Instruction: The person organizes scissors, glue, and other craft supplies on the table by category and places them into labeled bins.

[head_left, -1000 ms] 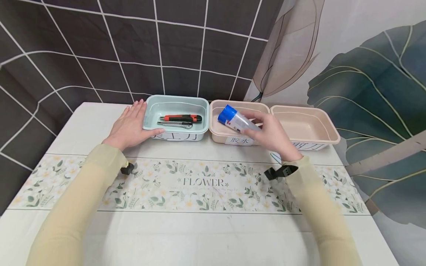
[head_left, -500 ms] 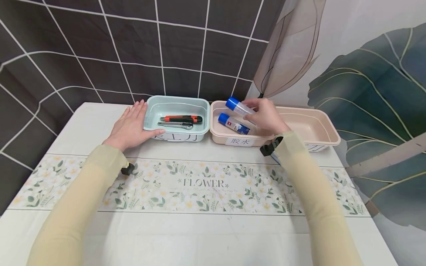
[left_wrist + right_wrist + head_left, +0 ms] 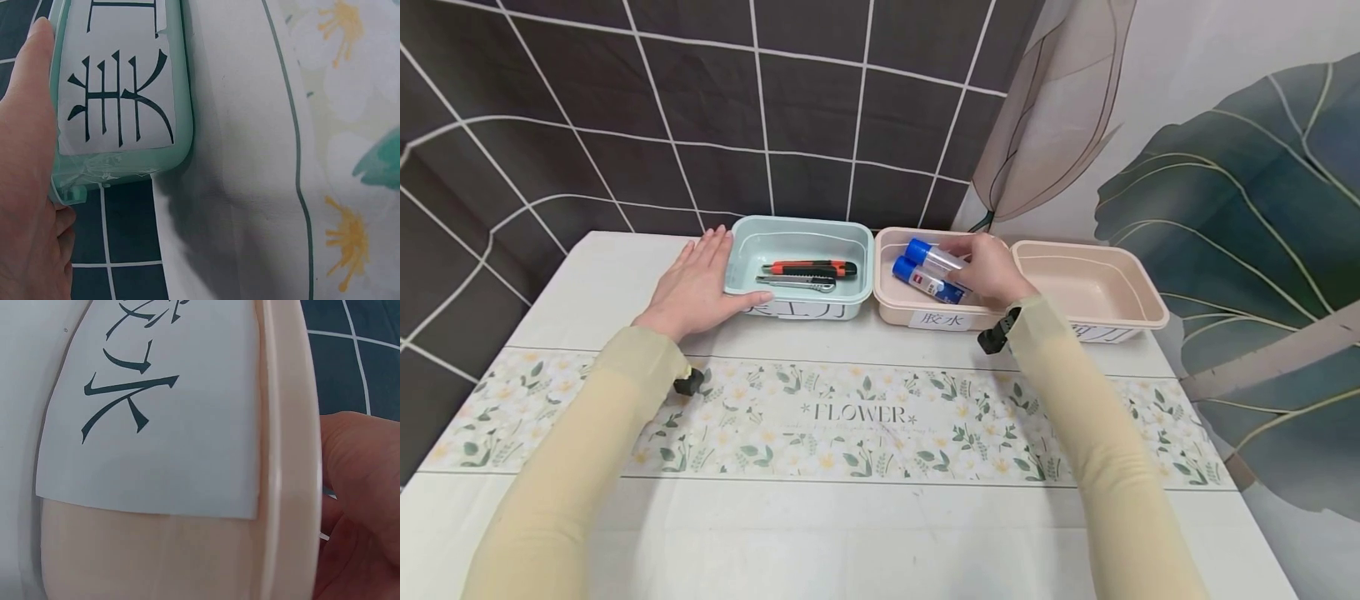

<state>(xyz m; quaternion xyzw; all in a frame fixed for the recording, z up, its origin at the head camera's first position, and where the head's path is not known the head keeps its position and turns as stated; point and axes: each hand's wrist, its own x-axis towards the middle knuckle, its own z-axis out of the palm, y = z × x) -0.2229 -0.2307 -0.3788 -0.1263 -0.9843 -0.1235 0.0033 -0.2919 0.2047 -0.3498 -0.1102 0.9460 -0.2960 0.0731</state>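
My right hand (image 3: 992, 271) reaches into the middle pink box (image 3: 891, 310) and pinches a clear-bodied glue stick with a blue cap (image 3: 919, 249). A second blue-capped glue stick (image 3: 928, 281) lies in that box, just in front of the held one. In the right wrist view the box wall hides most of the hand (image 3: 362, 494). My left hand (image 3: 692, 279) rests with straight fingers against the left end of the teal box (image 3: 801, 223), its thumb along the front rim. Inside that box lie a red-and-black utility knife (image 3: 808, 268) and a grey one (image 3: 797, 283).
A second pink box (image 3: 1090, 283) with a paper label stands at the right end of the row. Behind the boxes hangs a dark cloth with a white grid (image 3: 805, 100). A flower-patterned strip (image 3: 865, 442) crosses the white table in front.
My right hand has moved its glue stick back over the middle box, then lowered it beside the other glue stick, which the held one earlier covered. The left hand stays in place.
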